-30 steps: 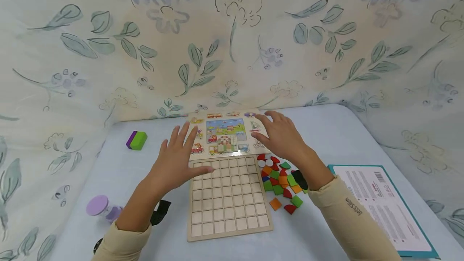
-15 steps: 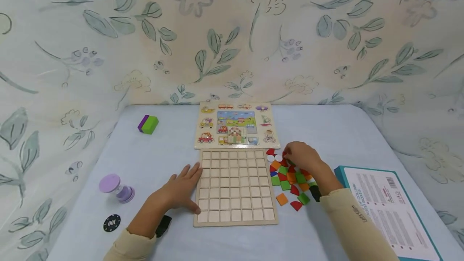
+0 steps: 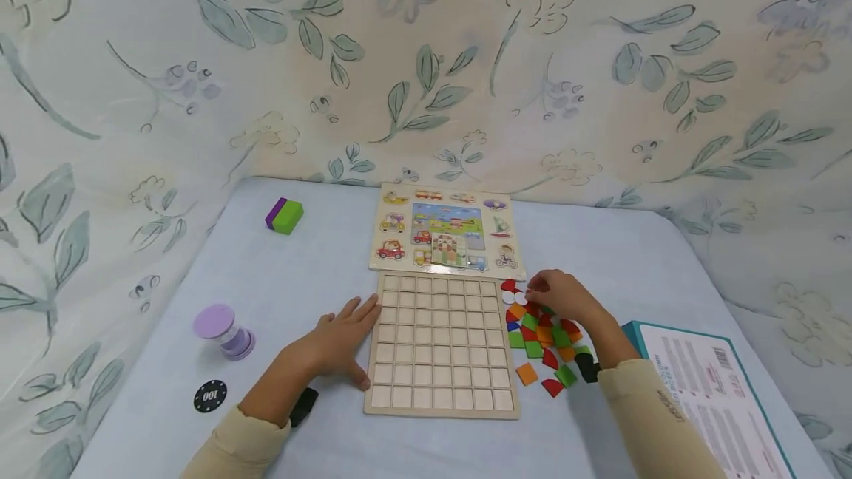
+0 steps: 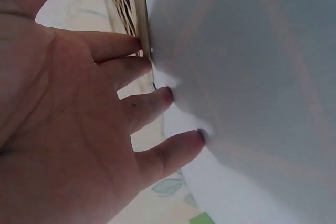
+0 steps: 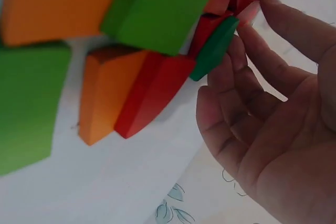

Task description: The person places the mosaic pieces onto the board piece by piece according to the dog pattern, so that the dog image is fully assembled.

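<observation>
A wooden grid board (image 3: 442,414) with rows of square cells lies mid-table. My left hand (image 3: 336,342) rests against its left edge, fingers spread and thumb near the lower-left corner; in the left wrist view the straight fingertips (image 4: 163,95) touch the white cloth beside the board's edge. To the right of the board lies a loose pile of coloured pieces: orange squares (image 3: 526,373), green squares (image 3: 566,375), red quarter-circles (image 3: 552,387) and white discs (image 3: 509,297). At the pile's far end my right hand (image 3: 562,296) pinches a red piece (image 5: 251,12) between thumb and index finger; its full shape is hidden.
A picture puzzle board (image 3: 384,224) adjoins the grid board's far edge, with a small picture card (image 3: 449,250) on it. Leftward are a green and purple block (image 3: 288,217), a lilac spool-like object (image 3: 215,321) and a black "100" chip (image 3: 210,395). A teal-edged box (image 3: 705,383) lies right.
Both hands have come down from above the boards. The left now rests at the grid board's left edge; the right has reached into the pile and taken hold of a red piece.
</observation>
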